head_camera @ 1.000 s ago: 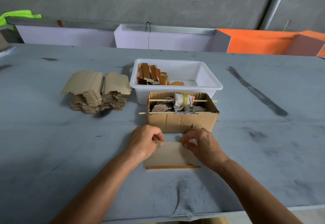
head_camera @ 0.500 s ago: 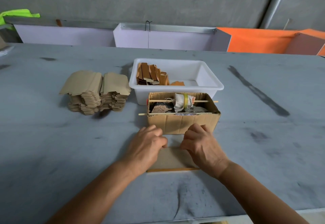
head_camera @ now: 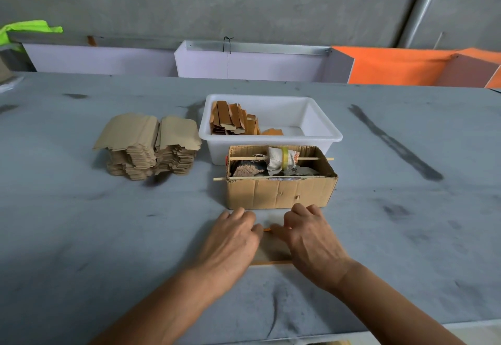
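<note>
Left hand (head_camera: 230, 239), right hand (head_camera: 311, 241) atop cardboard piece (head_camera: 272, 250) — seemingly pressing.

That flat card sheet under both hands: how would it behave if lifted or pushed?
Probably light and bendy: the card sheet looks thin and lies flat under the left hand and right hand. It would likely slide easily on the smooth table, not roll.

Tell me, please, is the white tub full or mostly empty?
Mostly empty: the white tub holds brown card pieces only at its left end; the rest is bare.
</note>
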{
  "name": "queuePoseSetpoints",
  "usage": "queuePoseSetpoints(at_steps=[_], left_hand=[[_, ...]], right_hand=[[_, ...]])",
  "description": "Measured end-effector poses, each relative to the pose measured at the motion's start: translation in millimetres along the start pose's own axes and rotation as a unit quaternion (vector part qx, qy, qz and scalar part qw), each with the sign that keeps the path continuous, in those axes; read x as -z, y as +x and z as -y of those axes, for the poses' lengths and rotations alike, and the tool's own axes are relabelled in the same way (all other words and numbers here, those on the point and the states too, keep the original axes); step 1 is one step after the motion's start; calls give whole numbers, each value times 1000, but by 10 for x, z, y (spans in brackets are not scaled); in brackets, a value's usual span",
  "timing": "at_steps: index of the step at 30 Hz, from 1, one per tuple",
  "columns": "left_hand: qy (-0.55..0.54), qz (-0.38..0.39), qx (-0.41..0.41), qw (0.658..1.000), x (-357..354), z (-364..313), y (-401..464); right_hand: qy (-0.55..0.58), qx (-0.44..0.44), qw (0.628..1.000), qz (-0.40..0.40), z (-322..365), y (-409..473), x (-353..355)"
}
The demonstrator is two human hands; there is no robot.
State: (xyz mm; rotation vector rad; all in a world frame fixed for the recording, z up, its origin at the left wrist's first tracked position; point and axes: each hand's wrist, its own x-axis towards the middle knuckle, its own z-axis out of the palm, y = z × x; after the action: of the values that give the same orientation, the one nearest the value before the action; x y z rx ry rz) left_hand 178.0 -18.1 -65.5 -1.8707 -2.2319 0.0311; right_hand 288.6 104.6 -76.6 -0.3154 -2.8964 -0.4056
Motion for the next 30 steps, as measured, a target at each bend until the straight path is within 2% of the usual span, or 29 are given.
queuePoseSetpoints(at_steps=[4, 9, 11, 12, 15, 18, 20, 22, 25, 30], left_hand=[[21, 51, 43, 998, -113, -61, 71], [57, 40, 14, 997, -93, -121, 88], [41, 52, 8, 998, -71, -138, 85], [23, 63, 30, 997, -98, -144, 98], [19, 17, 52, 998, -220, -83, 94], [-10, 23, 58, 998, -213, -32, 21], [-25, 22, 69, 997, -190, 26, -44], [-31, 23, 97, 995, -151, 105, -102], [-46, -28, 82, 995, -57, 168, -193], [-46, -7, 82, 996, -59, 111, -209]], right_hand=[[3, 9, 1000, 16, 39, -9, 5], [2, 11, 1000, 9, 57, 1, 31], [20, 6, 999, 44, 59, 7, 12], [36, -3, 998, 54, 41, 9, -25], [70, -23, 995, 63, -24, -7, -39], [106, -55, 992, 29, -75, -30, -14], [124, -75, 988, 47, -126, -74, -42], [124, -89, 987, 47, -186, -123, -52], [92, -86, 992, 4, -202, -162, -60], [87, -106, 991, 9, -125, -149, -102]])
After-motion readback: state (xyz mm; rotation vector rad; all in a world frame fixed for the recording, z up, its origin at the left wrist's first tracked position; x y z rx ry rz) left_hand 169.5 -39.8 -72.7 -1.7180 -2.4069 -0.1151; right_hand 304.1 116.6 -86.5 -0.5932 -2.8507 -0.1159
